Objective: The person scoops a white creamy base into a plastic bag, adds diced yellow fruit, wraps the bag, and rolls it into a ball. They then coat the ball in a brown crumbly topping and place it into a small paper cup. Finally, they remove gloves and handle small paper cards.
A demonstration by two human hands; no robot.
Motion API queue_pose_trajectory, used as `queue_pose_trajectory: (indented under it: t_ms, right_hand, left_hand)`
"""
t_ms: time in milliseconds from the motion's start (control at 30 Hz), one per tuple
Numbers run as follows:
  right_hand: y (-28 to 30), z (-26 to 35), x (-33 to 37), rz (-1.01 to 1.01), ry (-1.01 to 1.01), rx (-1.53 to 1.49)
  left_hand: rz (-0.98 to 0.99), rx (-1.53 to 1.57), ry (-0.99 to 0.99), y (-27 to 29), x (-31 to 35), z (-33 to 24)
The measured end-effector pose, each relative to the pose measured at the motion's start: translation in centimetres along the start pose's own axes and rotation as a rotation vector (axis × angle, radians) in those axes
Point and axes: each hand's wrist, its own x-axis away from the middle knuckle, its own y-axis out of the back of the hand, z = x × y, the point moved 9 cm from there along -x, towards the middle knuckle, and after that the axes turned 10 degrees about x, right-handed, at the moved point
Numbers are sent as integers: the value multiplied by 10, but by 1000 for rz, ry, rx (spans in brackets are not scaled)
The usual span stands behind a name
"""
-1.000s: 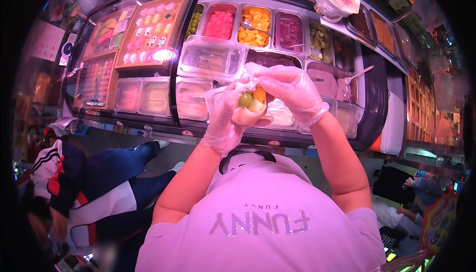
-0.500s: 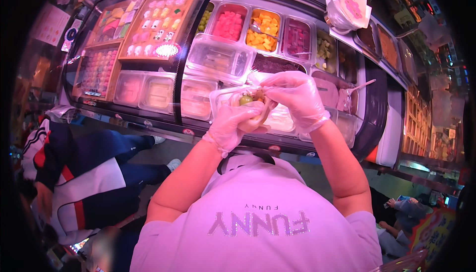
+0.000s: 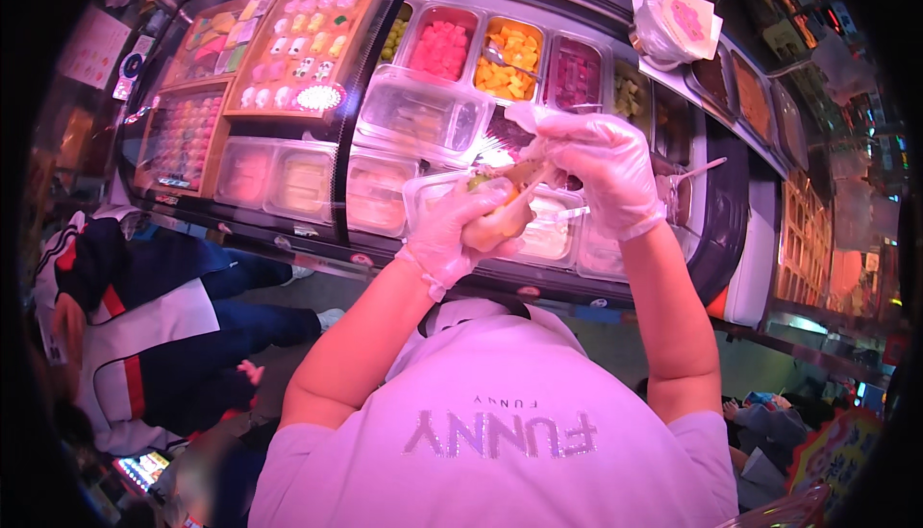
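My left hand (image 3: 444, 232), in a clear plastic glove, is closed around a small filled food (image 3: 502, 199) with a pale, soft outside. A green, grape-like fruit (image 3: 478, 182) and brownish filling show at its top. My right hand (image 3: 611, 167), gloved too, is bent over the food's right side. Its fingertips are pinched together beside the brown part; what lies between them is too small to make out. Loose glove film sticks up at its fingers. Below and behind my hands are a clear-walled tub (image 3: 428, 191) and a tub of white filling (image 3: 548, 235).
Beyond my hands sit tubs of pink cubes (image 3: 443, 44), orange fruit cubes (image 3: 510, 57) with a spoon, and purple-red cubes (image 3: 575, 71). A clear lid (image 3: 423, 114) lies across some tubs. Wooden trays of small sweets (image 3: 308, 47) stand left. A person (image 3: 154, 336) is at lower left.
My right hand has moved right and slightly up, its fingers drawn away from the left hand. The food in my left hand has tipped a little. The person at left has shifted.
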Motion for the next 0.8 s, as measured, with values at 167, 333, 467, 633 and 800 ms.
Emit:
queue_pose_trajectory:
  t_ms: [167,333,467,633,800]
  right_hand:
    - [5,6,-12,36,-34,-32]
    - [1,52,-10,14,267,166]
    - [-63,104,61,-84,1087,1125]
    - [-106,30,117,-106,1389,1667]
    - [-107,19,129,-188,1291,1661]
  left_hand:
    - [45,88,99,6,-9,3]
    - [63,93,61,-16,3,-11]
    - [147,294,-10,-35,7,-22]
    - [213,302,-58,-45,7,-22]
    - [209,60,-157,-43,19,-28]
